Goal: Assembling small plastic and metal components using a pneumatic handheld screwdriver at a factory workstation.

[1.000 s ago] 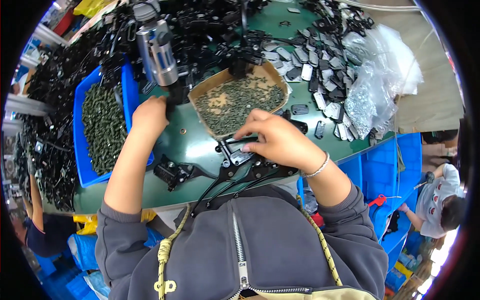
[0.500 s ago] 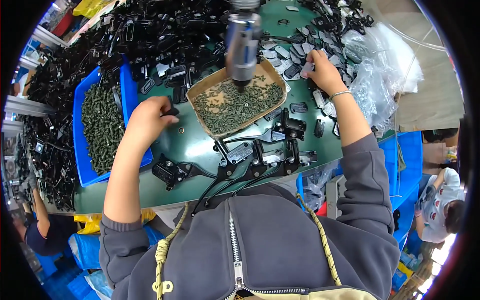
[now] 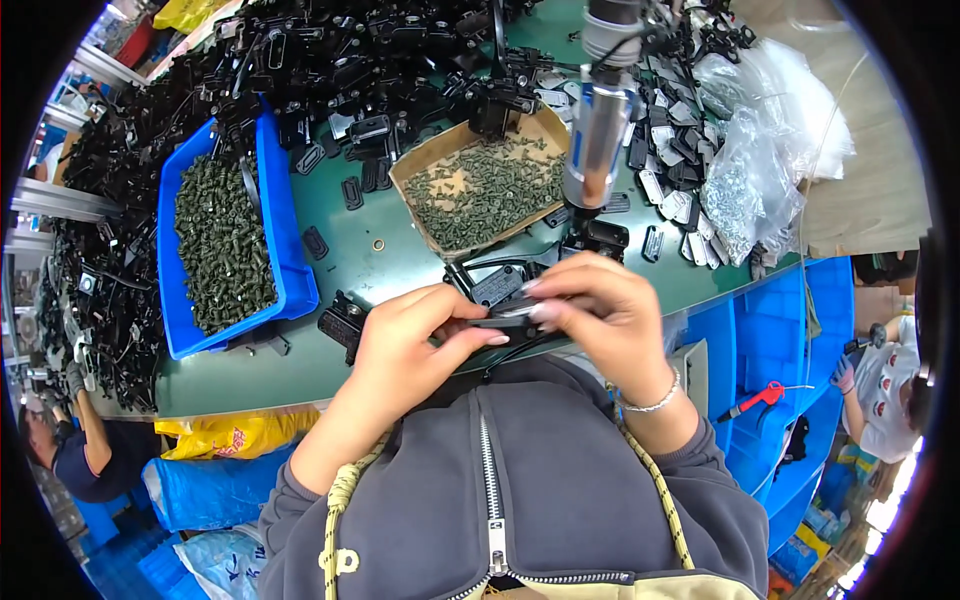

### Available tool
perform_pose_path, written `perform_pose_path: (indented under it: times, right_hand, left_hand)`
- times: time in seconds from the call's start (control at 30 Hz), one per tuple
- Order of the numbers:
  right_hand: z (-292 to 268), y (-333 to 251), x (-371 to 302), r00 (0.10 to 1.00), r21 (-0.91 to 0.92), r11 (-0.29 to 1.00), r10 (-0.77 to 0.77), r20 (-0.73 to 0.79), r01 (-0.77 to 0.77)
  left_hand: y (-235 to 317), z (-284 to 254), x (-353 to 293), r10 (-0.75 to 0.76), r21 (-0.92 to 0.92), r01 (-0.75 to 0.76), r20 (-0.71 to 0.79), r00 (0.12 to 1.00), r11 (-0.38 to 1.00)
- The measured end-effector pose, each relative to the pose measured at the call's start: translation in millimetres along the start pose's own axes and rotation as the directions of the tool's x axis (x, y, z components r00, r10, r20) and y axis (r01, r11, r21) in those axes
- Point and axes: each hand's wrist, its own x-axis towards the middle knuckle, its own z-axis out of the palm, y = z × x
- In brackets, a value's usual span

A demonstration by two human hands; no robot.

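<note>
Both hands meet near my chest over the green table's (image 3: 400, 250) front edge. My left hand (image 3: 415, 350) and my right hand (image 3: 600, 310) pinch one small black plastic part (image 3: 505, 318) between their fingertips. A black fixture (image 3: 497, 283) with cables sits on the table just behind the part. A hanging silver electric screwdriver (image 3: 597, 130) dangles above the right side of a cardboard tray (image 3: 418, 180) of small dark screws.
A blue bin (image 3: 275, 220) of dark green pieces stands at the left. Heaps of black plastic parts (image 3: 330, 60) cover the back and left of the table. Clear bags (image 3: 760, 150) lie at the right. Blue crates (image 3: 770, 330) and other people are at the edges.
My right hand came back from the far right pile to the front. My left hand left the blue bin's edge. Both now hold a black part together.
</note>
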Motion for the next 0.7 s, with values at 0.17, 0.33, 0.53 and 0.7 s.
perform_pose_path:
  times: [0.17,0.33,0.53,0.7]
  right_hand:
    - [12,14,-5,0.982,0.091,0.990,-0.123,0.142,0.111]
    - [21,22,-7,0.976,0.277,0.957,-0.135,0.172,0.084]
    - [6,18,-13,0.914,0.374,0.840,0.312,0.261,-0.394]
    - [-10,17,-10,0.858,0.358,0.781,0.457,0.234,-0.513]
  left_hand:
    - [7,23,-8,-0.177,-0.196,0.136,-0.213,0.961,0.971]
    - [-10,20,-10,0.271,0.188,-0.228,-0.246,0.931,0.955]
    - [-7,12,-1,0.536,0.555,-0.423,-0.048,0.843,0.716]
    - [3,5,17,0.558,0.504,-0.541,0.133,0.819,0.673]
